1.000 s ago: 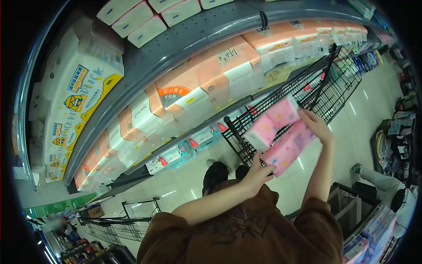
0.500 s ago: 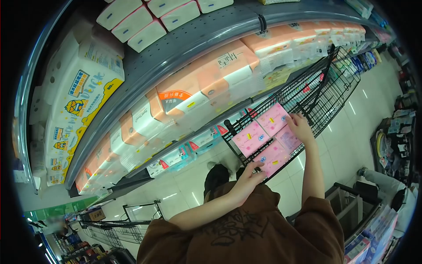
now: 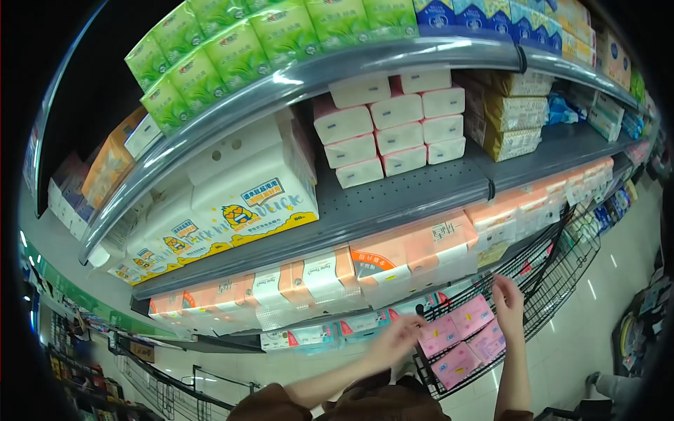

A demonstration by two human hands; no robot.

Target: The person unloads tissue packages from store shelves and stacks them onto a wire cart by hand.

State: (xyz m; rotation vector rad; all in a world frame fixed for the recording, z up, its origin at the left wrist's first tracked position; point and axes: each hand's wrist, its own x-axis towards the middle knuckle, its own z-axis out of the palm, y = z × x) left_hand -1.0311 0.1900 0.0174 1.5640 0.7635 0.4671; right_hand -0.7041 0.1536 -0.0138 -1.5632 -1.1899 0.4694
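Several pink packs (image 3: 454,362) with a floral print lie side by side in rows in the black wire shopping cart (image 3: 554,281). They look like tissue packs. My left hand (image 3: 397,339) is just left of the packs by the cart's near corner, slightly blurred, its fingers loosely extended and nothing visible in them. Above the far right edge of the packs is my right hand (image 3: 508,297), raised with bent fingers apart and holding nothing visible. Both forearms reach in from the brown sleeves below.
Shelves hold orange-and-white tissue bundles (image 3: 414,256), white-and-pink packs (image 3: 400,130), green packs (image 3: 232,52) and large white duck-print packages (image 3: 246,203). Another wire cart (image 3: 161,382) stands at lower left. A person's light-clothed leg (image 3: 614,386) shows at lower right.
The view has tilted up, showing more shelves. My left hand has come off the pink packs and moved left; my right hand has lifted away from them. The packs stay in the cart.
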